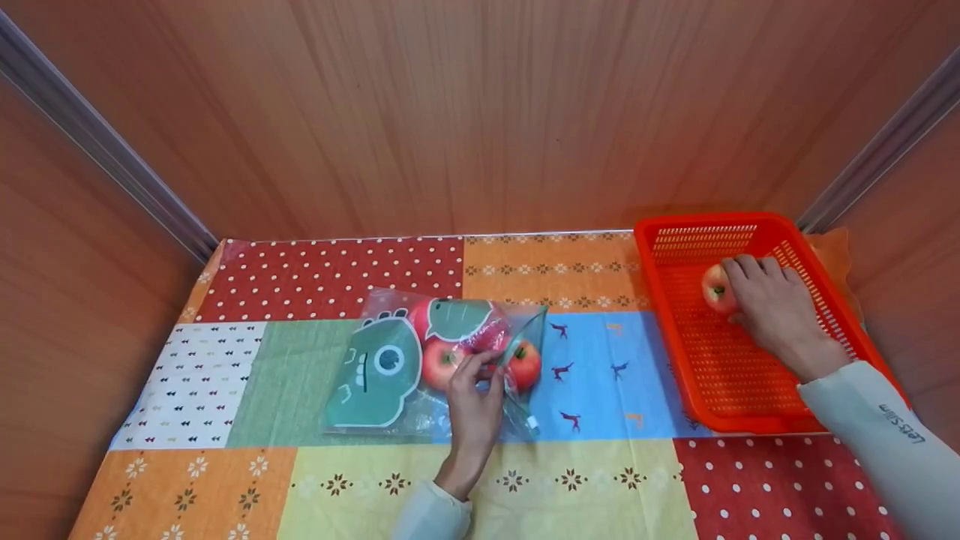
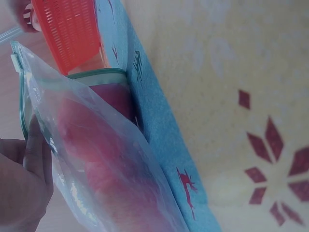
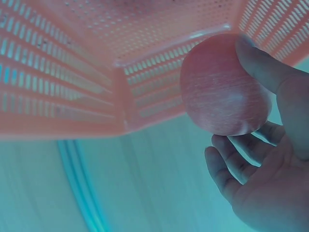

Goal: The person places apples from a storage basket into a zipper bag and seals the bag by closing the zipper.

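Note:
In the head view my right hand (image 1: 772, 304) grips an apple (image 1: 718, 291) over the red plastic basket (image 1: 694, 409). The right wrist view shows thumb and fingers around that apple (image 3: 224, 84). My left hand (image 1: 476, 405) pinches the edge of a clear zip bag (image 1: 442, 416) printed with a green cartoon monster. Several apples lie inside the bag, one of them (image 1: 523, 364) near its mouth. In the left wrist view the bag's green-trimmed mouth (image 2: 96, 77) gapes, with the fingers of my left hand (image 2: 26, 179) at its rim.
A patchwork-patterned cloth (image 1: 360, 487) covers the table. Wood-grain panels (image 1: 480, 112) stand behind and on both sides. The basket stands at the right, close to the right panel (image 1: 915, 277).

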